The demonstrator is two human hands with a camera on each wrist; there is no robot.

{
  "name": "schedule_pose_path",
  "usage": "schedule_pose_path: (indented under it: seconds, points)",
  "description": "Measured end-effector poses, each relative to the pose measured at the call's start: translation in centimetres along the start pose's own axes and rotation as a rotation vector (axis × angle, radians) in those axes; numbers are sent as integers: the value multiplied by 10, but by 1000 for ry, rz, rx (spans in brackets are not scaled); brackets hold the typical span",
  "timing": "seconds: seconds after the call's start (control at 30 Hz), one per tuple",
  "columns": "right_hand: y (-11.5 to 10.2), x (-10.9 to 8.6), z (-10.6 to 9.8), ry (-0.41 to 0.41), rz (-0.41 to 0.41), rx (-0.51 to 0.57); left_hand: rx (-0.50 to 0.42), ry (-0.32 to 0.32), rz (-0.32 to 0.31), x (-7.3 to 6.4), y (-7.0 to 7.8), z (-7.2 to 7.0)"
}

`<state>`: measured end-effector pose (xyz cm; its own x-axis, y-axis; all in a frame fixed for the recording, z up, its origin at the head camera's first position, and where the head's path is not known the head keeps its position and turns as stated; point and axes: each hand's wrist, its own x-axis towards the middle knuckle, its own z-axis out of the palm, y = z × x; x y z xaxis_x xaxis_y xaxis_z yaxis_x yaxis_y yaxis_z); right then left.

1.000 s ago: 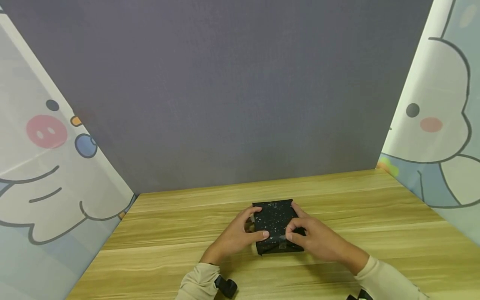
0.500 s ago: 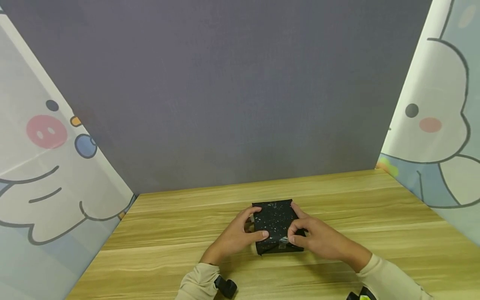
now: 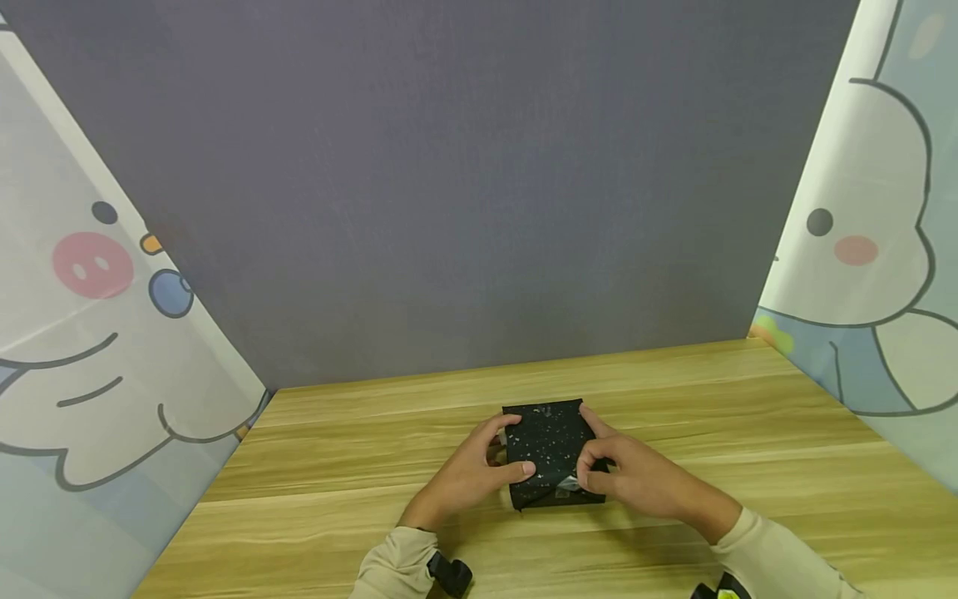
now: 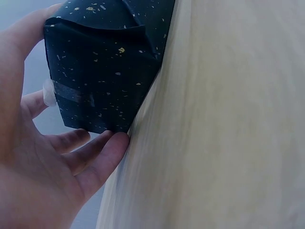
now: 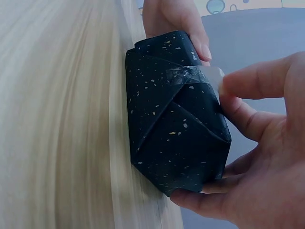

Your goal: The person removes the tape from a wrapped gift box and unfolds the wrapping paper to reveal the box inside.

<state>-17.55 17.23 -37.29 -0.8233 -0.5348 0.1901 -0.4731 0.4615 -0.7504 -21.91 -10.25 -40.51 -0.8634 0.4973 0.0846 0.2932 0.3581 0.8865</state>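
Observation:
A small box wrapped in black speckled paper (image 3: 549, 437) lies on the wooden table. My left hand (image 3: 471, 478) grips its left side, with the thumb on top and other fingers against the end and far edge. At the near edge, my right hand (image 3: 636, 474) pinches the lifted end of a clear tape strip (image 5: 209, 76) between thumb and index finger. The strip's other part sticks to the folded paper on the front side (image 5: 178, 76). Other right fingers touch the box's right end. Another tape piece (image 4: 66, 91) shows on the left end, in the left wrist view.
The wood-grain table (image 3: 359, 449) spreads around the box. A grey panel (image 3: 464, 183) rises behind the table's far edge. Cartoon-printed walls (image 3: 97, 349) stand on both sides.
My right thumb and index finger have shifted slightly right and toward the near edge. The tape end is now lifted and glints between them and the box. My left hand keeps its grip.

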Motion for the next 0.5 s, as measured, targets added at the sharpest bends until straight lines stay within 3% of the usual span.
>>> schedule_pose_path:
  seconds: [0.5]
  points:
    - [1, -1, -4, -8, -11, 12, -22, 8, 30, 1, -2, 2]
